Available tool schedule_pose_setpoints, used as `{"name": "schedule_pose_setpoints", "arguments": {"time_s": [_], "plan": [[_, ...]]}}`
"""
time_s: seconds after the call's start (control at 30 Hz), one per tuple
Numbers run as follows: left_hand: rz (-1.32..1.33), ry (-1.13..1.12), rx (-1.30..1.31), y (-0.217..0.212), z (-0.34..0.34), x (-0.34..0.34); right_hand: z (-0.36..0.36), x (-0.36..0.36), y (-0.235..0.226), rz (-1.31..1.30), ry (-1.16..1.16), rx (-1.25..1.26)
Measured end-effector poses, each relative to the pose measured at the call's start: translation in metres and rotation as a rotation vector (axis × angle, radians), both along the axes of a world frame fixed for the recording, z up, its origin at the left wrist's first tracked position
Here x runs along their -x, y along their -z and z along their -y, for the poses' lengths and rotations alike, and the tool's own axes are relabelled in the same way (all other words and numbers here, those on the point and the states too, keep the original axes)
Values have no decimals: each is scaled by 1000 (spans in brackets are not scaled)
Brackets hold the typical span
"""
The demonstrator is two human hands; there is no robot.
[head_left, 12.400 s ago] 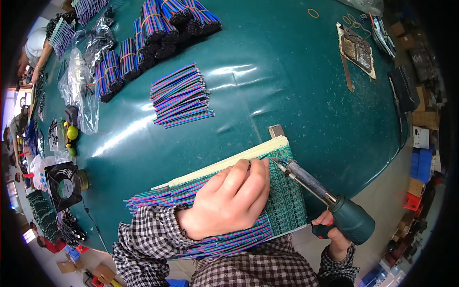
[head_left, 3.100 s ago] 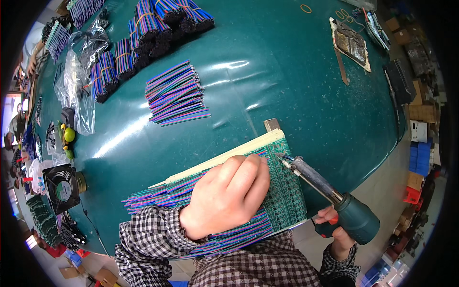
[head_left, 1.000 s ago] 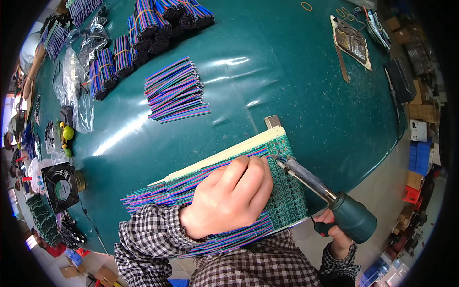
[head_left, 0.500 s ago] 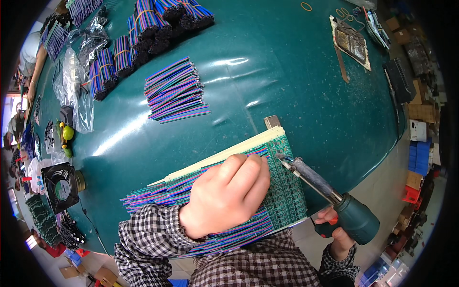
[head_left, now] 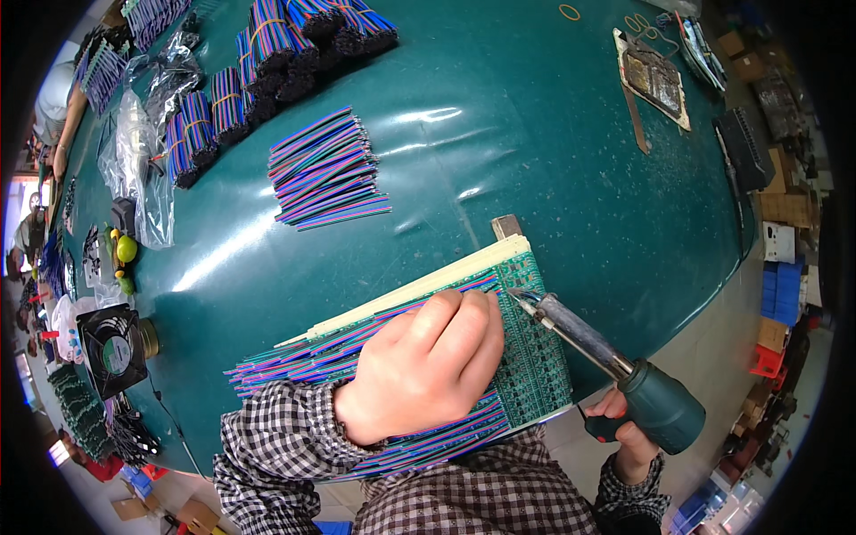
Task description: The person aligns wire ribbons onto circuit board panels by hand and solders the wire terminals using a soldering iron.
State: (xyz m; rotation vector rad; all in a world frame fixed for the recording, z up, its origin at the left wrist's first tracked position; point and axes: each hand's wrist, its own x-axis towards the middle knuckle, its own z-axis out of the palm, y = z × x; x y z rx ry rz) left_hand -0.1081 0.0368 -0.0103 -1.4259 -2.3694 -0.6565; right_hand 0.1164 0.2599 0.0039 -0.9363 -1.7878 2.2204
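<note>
My left hand point(head_left: 428, 366) is closed, fingers bent down over the wires at the edge of a green circuit board panel point(head_left: 535, 357). What its fingertips pinch is hidden beneath the hand. Rows of blue, pink and black wires point(head_left: 312, 361) run leftward from the panel, alongside a cream strip point(head_left: 401, 296). My right hand point(head_left: 629, 432) is wrapped round the grip of a dark green soldering gun point(head_left: 664, 408). The gun's metal tip points up and left, at the panel's wire edge just right of my left fingers. A small block point(head_left: 506, 228) touches the panel's far end.
Loose cut wires point(head_left: 328, 169) lie on the green table point(head_left: 553, 134), with banded wire bundles point(head_left: 276, 53) behind. A small black fan point(head_left: 114, 350) stands at the left. A grimy tray point(head_left: 654, 76) lies at the far right. A person's arm point(head_left: 67, 134) shows at far left.
The soldering gun has shifted slightly left, bringing its tip closer to my left fingers. My left hand stays nearly in place.
</note>
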Motion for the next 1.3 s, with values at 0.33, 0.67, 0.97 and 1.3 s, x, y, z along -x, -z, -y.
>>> {"name": "schedule_pose_setpoints", "arguments": {"time_s": [0.33,0.67,0.97,1.3], "plan": [[162,49,-27,-5,3,8,1,-2,1,-15,-24,-13],[-7,5,-8,0,1,-1,0,-3,0,-2,-45,-28],[-35,-7,28,0,0,-2,-6,-6,4,21,-120,-72],[-35,-14,43,-1,0,-3,2,4,-4,-5,-33,-43]]}}
